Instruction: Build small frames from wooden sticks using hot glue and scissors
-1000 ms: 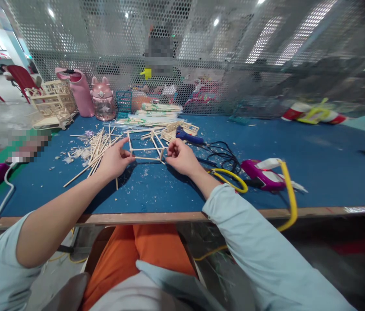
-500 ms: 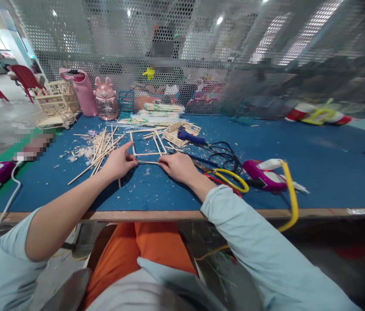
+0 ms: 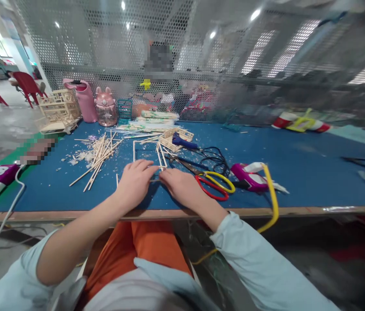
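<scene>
My left hand [image 3: 135, 183] and my right hand [image 3: 177, 183] are close together near the table's front edge, both with fingers closed. A thin wooden stick [image 3: 155, 180] shows in the small gap between them, pinched from both sides; most of it is hidden by the fingers. Just beyond my fingertips lies a frame of glued wooden sticks [image 3: 134, 151], its near side partly covered by my left hand. To the right of my right hand lie scissors [image 3: 213, 190] with one red and one yellow handle.
Loose sticks [image 3: 100, 160] and shavings lie to the left. A blue glue gun [image 3: 185, 141] leans on a small stick structure [image 3: 166, 140], its black cord trailing right. A pink bottle [image 3: 86, 101], a clear jar-like bottle [image 3: 105, 110] and a purple device [image 3: 249, 177] stand around.
My left hand has moved right, toward my right hand, and its extended index finger has come down. The gap between the hands has narrowed. The view has shifted slightly.
</scene>
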`<state>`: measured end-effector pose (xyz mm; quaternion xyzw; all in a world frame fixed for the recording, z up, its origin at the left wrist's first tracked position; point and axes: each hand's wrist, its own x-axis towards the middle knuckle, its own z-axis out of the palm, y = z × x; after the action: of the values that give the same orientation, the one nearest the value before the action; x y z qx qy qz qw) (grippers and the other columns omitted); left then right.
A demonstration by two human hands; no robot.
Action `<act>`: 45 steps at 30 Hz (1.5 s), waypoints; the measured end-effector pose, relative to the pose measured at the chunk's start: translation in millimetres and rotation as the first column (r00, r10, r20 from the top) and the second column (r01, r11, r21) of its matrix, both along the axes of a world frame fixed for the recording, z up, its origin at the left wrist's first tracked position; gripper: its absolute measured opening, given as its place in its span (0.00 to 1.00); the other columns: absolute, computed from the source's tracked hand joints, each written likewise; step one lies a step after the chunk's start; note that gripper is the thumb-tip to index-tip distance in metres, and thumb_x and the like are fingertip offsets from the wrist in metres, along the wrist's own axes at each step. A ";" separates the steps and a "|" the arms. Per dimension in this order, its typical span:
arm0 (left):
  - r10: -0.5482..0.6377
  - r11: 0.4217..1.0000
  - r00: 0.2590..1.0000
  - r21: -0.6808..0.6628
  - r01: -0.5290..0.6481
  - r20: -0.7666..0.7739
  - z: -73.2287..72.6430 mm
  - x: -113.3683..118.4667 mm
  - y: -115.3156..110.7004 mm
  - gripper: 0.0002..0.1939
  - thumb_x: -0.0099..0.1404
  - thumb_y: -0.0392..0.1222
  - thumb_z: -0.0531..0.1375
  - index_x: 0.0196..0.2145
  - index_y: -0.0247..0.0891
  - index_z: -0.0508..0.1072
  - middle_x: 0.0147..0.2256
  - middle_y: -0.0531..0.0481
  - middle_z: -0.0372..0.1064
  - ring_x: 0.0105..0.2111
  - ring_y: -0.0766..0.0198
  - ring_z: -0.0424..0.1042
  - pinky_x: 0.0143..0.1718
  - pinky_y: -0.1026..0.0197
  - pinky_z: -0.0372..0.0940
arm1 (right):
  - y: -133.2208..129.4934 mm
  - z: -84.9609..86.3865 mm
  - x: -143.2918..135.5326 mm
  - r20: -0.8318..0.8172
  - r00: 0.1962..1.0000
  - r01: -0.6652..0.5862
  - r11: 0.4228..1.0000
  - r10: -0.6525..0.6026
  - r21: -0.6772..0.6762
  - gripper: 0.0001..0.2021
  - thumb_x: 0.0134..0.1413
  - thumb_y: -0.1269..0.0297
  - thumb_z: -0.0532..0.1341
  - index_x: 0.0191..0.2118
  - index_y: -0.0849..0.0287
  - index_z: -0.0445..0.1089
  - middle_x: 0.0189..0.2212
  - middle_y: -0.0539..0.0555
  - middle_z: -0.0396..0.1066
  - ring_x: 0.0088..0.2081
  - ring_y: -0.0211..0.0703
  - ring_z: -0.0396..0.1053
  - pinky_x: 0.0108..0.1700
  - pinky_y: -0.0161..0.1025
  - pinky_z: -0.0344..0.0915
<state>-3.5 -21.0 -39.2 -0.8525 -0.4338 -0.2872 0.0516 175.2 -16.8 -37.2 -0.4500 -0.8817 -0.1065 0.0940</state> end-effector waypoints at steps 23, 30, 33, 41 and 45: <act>-0.169 0.902 0.984 -0.394 0.175 0.050 8.3 21.4 -33.6 0.15 0.68 0.44 0.48 0.43 0.40 0.72 0.38 0.46 0.75 0.37 0.57 0.73 0.36 0.60 0.64 | -48.5 1.1 22.4 -0.443 0.876 -0.182 0.982 0.189 0.058 0.11 0.59 0.72 0.51 0.36 0.59 0.70 0.33 0.54 0.76 0.36 0.40 0.72 0.38 0.34 0.66; 0.062 0.845 0.807 -0.461 0.271 0.587 -16.0 17.2 -20.1 0.19 0.68 0.47 0.47 0.39 0.36 0.74 0.36 0.47 0.74 0.36 0.62 0.71 0.38 0.64 0.62 | -17.6 11.0 42.2 -0.338 0.833 0.441 0.894 -0.438 -0.071 0.12 0.58 0.58 0.53 0.34 0.60 0.68 0.32 0.57 0.72 0.36 0.46 0.70 0.36 0.38 0.63; 0.123 0.829 0.740 -0.479 0.290 0.662 -19.3 14.5 -19.1 0.19 0.67 0.47 0.48 0.41 0.34 0.74 0.30 0.49 0.72 0.31 0.64 0.69 0.34 0.64 0.62 | -6.7 15.0 63.6 -0.077 0.732 0.677 0.735 -0.677 -0.023 0.15 0.57 0.55 0.52 0.35 0.61 0.69 0.36 0.62 0.71 0.39 0.52 0.70 0.35 0.41 0.62; 0.135 0.808 0.716 -0.494 0.320 0.685 -18.6 14.7 -20.2 0.17 0.66 0.45 0.48 0.42 0.35 0.72 0.22 0.55 0.63 0.24 0.67 0.62 0.29 0.65 0.57 | -2.3 16.6 94.0 0.041 0.892 0.450 0.872 -0.451 -0.190 0.17 0.51 0.67 0.56 0.48 0.62 0.65 0.36 0.59 0.75 0.34 0.46 0.73 0.31 0.36 0.62; 0.159 0.796 0.662 -0.492 0.353 0.733 -19.1 14.3 -19.2 0.17 0.67 0.44 0.47 0.46 0.34 0.70 0.21 0.55 0.63 0.24 0.67 0.63 0.29 0.66 0.58 | -16.6 28.4 106.8 0.041 0.879 0.475 0.862 -0.476 -0.177 0.23 0.40 0.72 0.59 0.48 0.58 0.68 0.24 0.53 0.74 0.24 0.45 0.71 0.22 0.34 0.59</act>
<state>10.7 -40.2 -58.2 -0.6532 -0.4341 -0.4595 -0.4168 281.9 -33.4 -8.8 -0.6602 -0.7493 -0.0445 0.0250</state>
